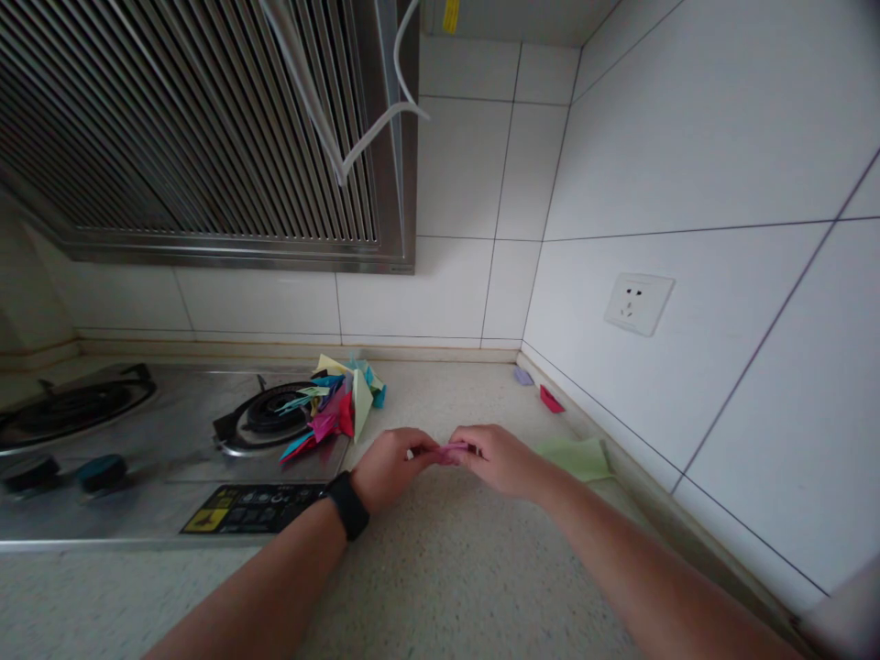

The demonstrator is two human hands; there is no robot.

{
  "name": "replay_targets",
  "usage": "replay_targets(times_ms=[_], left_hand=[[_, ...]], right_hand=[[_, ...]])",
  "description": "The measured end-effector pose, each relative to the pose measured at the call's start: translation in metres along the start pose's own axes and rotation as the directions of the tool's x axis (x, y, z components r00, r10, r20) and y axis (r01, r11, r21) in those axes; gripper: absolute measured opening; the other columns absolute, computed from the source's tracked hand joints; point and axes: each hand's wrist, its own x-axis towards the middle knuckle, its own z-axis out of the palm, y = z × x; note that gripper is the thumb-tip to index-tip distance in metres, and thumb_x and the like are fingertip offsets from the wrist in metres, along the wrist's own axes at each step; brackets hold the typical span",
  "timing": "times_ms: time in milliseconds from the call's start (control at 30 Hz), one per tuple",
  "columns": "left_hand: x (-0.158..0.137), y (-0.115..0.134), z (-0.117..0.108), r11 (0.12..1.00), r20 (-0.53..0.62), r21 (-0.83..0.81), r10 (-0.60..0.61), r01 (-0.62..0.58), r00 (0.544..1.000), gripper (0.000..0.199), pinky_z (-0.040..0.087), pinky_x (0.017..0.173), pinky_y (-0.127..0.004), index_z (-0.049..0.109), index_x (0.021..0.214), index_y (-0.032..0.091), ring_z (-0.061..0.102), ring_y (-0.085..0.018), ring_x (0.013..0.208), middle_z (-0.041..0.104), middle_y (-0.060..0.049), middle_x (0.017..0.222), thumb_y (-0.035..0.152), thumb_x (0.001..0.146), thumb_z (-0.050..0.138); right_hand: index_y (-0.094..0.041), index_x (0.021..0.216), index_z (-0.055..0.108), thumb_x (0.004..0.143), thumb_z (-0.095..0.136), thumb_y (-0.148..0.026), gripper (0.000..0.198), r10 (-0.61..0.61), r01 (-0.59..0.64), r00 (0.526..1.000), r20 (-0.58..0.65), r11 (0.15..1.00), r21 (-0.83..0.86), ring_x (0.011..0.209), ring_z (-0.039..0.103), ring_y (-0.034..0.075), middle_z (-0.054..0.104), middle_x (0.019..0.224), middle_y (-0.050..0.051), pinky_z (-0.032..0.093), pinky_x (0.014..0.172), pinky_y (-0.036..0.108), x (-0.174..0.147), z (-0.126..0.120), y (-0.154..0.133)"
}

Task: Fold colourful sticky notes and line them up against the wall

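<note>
Between my two hands, just over the speckled countertop (440,568), is a small folded piece of pink paper (452,453). My left hand (397,463), with a black band on its wrist, pinches the paper's left end. The fingers of my right hand (491,456) are closed on its right end. Both hands partly cover the paper, so its full shape is hidden. Left of my hands lies a pile of colourful folded paper (336,408), partly on the stove's edge. A light green paper sheet (576,458) rests beside my right forearm.
A gas stove (165,458) with burners and knobs fills the left. Above it hangs a range hood (206,137) with a white cable (371,133). A red folded paper (551,400) and a lilac one (523,376) lie by the right wall, below a socket (639,302).
</note>
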Motion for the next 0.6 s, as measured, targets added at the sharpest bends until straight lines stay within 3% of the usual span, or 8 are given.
replay_targets(times_ms=[133, 267, 467, 600], left_hand=[[0.000, -0.001, 0.000, 0.974, 0.125, -0.203, -0.073, 0.098, 0.989, 0.028, 0.039, 0.059, -0.021, 0.073, 0.086, 0.016, 0.053, -0.012, 0.063, 0.067, -0.002, 0.072, 0.040, 0.082, 0.059], [-0.001, -0.003, 0.000, 0.918, 0.229, -0.366, -0.068, 0.151, 0.971, 0.035, 0.039, 0.055, -0.020, 0.072, 0.084, 0.013, 0.050, -0.010, 0.059, 0.064, -0.003, 0.070, 0.046, 0.081, 0.060], [-0.001, -0.004, 0.003, 0.913, 0.238, -0.371, -0.085, 0.171, 0.968, 0.041, 0.040, 0.055, -0.020, 0.071, 0.086, 0.013, 0.052, -0.011, 0.062, 0.068, -0.005, 0.077, 0.051, 0.082, 0.057], [0.001, -0.005, 0.002, 0.947, 0.129, -0.276, -0.132, 0.163, 0.983, 0.034, 0.038, 0.053, -0.020, 0.070, 0.086, 0.013, 0.053, -0.011, 0.062, 0.068, -0.005, 0.078, 0.045, 0.081, 0.058]], right_hand=[[-0.018, 0.086, 0.064, 0.091, 0.049, -0.044, 0.030, 0.084, -0.121, 0.988, 0.130, 0.941, 0.315, 0.064, 0.054, 0.012, 0.065, 0.075, 0.002, 0.037, 0.057, 0.022, 0.001, 0.005, 0.009], [-0.017, 0.084, 0.061, 0.089, 0.050, -0.047, 0.033, 0.072, -0.172, 0.974, 0.214, 0.852, 0.494, 0.068, 0.058, 0.013, 0.069, 0.082, 0.005, 0.040, 0.059, 0.022, 0.000, 0.007, 0.013], [-0.016, 0.079, 0.060, 0.088, 0.052, -0.048, 0.035, 0.092, -0.141, 0.987, 0.131, 0.886, 0.442, 0.074, 0.060, 0.015, 0.066, 0.078, 0.004, 0.043, 0.066, 0.024, 0.001, 0.006, 0.014], [-0.016, 0.076, 0.058, 0.089, 0.051, -0.044, 0.032, 0.116, -0.118, 0.993, 0.026, 0.947, 0.298, 0.064, 0.052, 0.012, 0.057, 0.068, -0.001, 0.037, 0.061, 0.021, 0.001, 0.004, 0.020]])
